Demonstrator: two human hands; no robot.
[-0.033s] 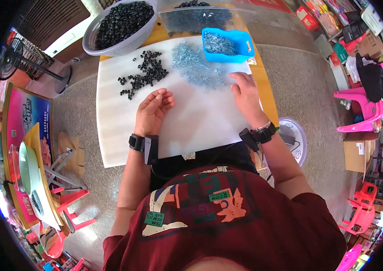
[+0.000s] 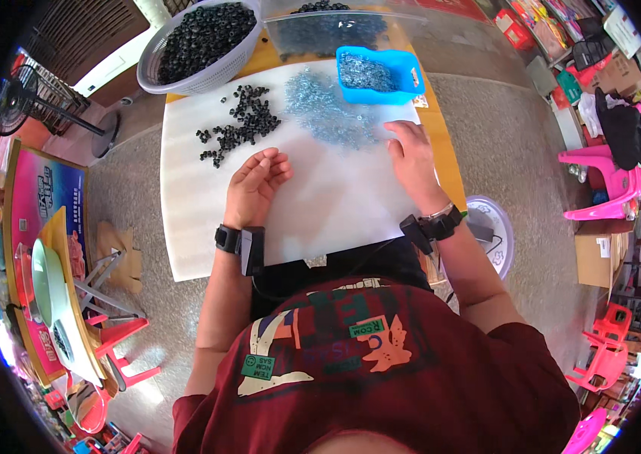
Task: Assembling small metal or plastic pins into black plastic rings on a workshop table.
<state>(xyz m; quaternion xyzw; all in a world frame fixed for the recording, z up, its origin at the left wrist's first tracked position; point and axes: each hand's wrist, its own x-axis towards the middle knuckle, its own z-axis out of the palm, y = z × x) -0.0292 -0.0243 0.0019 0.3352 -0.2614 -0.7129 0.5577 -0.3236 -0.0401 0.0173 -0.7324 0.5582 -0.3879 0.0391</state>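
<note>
From the head view, the left hand (image 2: 255,185) rests cupped and empty near the black rings (image 2: 243,121) while the right hand (image 2: 411,155), fingers spread flat, reaches the silvery screws (image 2: 328,113) on the table's white sheet (image 2: 199,227), so I'd drag out a few, not a clump.

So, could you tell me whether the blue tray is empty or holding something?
Holding something: the blue tray has a layer of small silvery parts inside.
</note>
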